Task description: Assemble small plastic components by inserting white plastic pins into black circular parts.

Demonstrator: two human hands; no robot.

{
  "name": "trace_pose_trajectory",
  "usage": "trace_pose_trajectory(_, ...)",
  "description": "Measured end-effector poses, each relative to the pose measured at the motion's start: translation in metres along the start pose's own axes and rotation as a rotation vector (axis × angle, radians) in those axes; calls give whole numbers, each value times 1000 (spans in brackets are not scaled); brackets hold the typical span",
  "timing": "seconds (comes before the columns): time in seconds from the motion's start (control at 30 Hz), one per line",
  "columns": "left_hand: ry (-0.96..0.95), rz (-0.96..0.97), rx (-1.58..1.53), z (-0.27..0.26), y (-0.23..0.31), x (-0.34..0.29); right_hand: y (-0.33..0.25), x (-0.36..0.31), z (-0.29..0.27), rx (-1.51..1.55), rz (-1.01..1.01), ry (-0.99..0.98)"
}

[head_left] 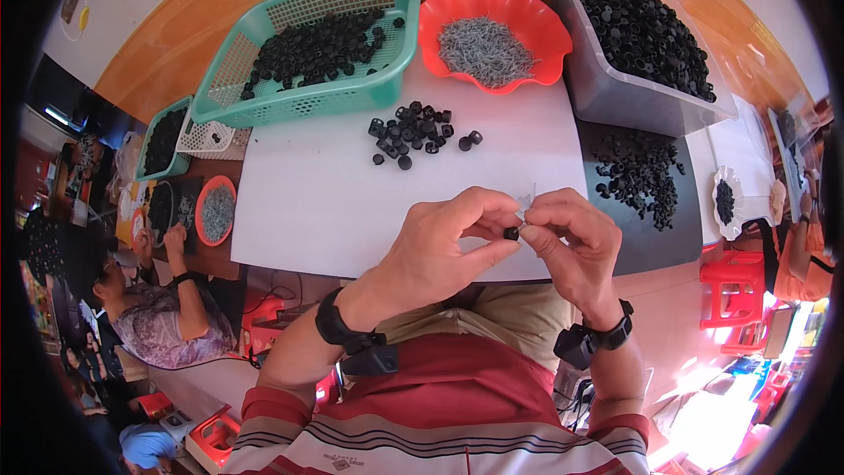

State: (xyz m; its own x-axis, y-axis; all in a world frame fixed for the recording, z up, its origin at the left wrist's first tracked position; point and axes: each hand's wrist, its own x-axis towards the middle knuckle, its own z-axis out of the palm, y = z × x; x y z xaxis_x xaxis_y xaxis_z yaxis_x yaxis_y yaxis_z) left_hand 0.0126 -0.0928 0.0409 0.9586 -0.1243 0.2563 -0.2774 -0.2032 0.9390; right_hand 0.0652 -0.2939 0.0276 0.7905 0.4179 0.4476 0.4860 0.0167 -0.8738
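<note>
My left hand [444,233] is closed in a pinch on a small black plastic cap [511,233] above the near part of the white work surface [308,202]. Close against it, the thumb and fingers of my right hand [580,242] are pressed together. Thin, shiny slivers show between the two hands' fingertips, perhaps screws, but too small to be sure. Farther off on the white surface lies a loose pile of black plastic pieces [409,130], some round and some hollow.
At the back stand a green basket [308,92] of black pieces, a red scalloped bowl [556,35] of silver screws and a grey tub [607,92] heaped with black caps. More black pieces [646,180] lie on the dark surface at right. Another person [167,317] works at left.
</note>
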Motion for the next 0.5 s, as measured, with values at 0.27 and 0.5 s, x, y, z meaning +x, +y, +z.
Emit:
trace_pose_trajectory(0.27,13,-28,-53,3,-5,-2,-3,0,-5,-111,-81,-48)
trace_pose_trajectory(0.5,7,-79,-118,3,-1,-3,-6,-1,-8,-251,-137,-87)
